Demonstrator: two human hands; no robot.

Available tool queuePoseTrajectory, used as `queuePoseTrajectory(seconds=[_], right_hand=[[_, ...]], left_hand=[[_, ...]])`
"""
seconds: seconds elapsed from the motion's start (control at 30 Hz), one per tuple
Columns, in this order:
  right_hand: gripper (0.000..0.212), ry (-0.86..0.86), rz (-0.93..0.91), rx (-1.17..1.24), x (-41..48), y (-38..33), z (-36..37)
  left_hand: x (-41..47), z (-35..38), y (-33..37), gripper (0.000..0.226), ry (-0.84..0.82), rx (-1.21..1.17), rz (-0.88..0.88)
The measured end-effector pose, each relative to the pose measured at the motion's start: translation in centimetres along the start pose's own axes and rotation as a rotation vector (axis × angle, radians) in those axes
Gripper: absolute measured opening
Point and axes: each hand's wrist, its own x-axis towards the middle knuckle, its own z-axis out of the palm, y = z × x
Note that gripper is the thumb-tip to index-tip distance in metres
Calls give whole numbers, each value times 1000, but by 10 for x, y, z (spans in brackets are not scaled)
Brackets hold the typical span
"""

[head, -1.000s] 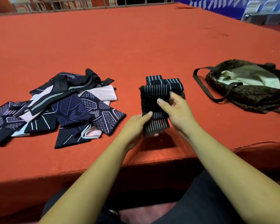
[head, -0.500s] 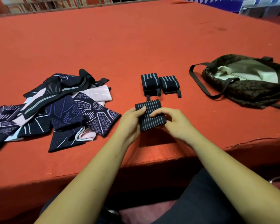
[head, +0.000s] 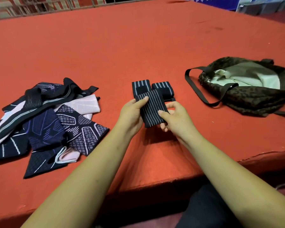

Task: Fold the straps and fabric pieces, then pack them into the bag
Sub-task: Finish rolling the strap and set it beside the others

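So, grip: your left hand [head: 131, 116] pinched the folded striped strap [head: 152, 111] at its left edge, thumb on top; your right hand [head: 174, 119] pinched its near right corner, fingers curled beneath.
Strap's place: it sat between your hands, over the red table [head: 138, 46] near the front edge, just short of two folded straps [head: 141, 87] lying side by side.
Long axis: it ran away from you, far end leaning left, stripes running along it.
Way to the bag: the open bag [head: 237, 99] lay to the right of the grip, well apart; your right hand looked the nearer.
Unfolded pile: the fabric pieces [head: 44, 122] lay to the left, nearer your left hand.
Hard to tell: whether the strap's far end touched the folded pair or hung above them. Its underside was hidden. Pile and bag were cut off at the view's edges.
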Motion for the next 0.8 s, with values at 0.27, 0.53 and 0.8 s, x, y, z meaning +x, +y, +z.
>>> queuePoseTrajectory(seconds=[0.27, 0.53, 0.8], right_hand=[[7, 26, 72, 144, 65, -19, -21], [19, 219, 105, 124, 132, -12, -36], [15, 260, 157, -52, 151, 19, -30]], left_hand=[[89, 33, 17, 18, 122, 138, 12], [185, 46, 29, 23, 173, 926, 46], [218, 30, -6, 38, 201, 1586, 274]])
